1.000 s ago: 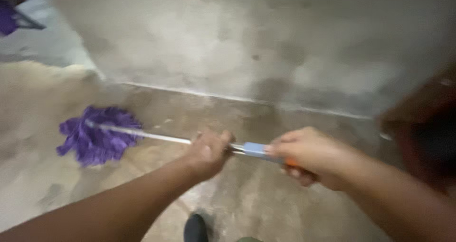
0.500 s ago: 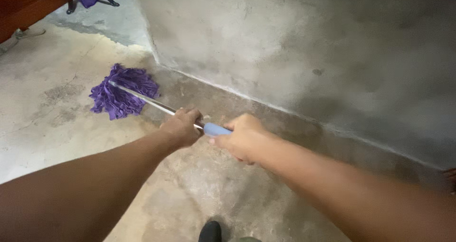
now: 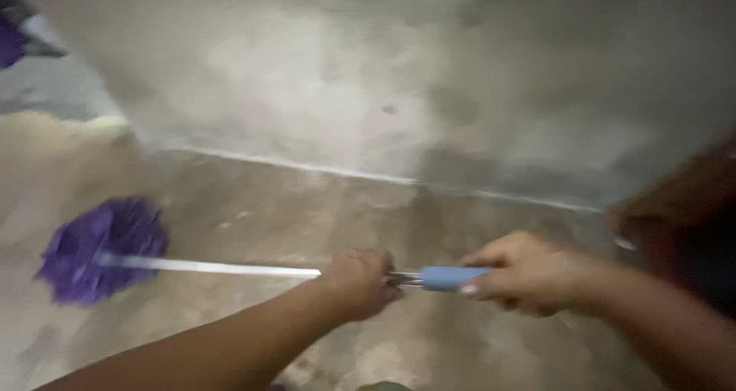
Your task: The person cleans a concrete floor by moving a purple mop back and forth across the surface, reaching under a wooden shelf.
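Note:
A mop with a purple string head [image 3: 100,249] lies on the concrete floor at the left, its thin metal handle [image 3: 222,267] running right toward me. My left hand [image 3: 359,282] is closed around the metal shaft. My right hand [image 3: 529,274] grips the blue sleeve [image 3: 452,277] at the handle's end, just right of the left hand. The picture is blurred by motion.
A grey concrete wall [image 3: 383,61] rises behind the floor, meeting it along a pale line [image 3: 330,171]. A dark reddish-brown object [image 3: 690,207] stands at the right edge. A purple thing [image 3: 11,40] shows at the top left corner.
The mop head has swept left and nearer to me across the floor. Both hands stay on the handle, and the view has swung back toward the wall.

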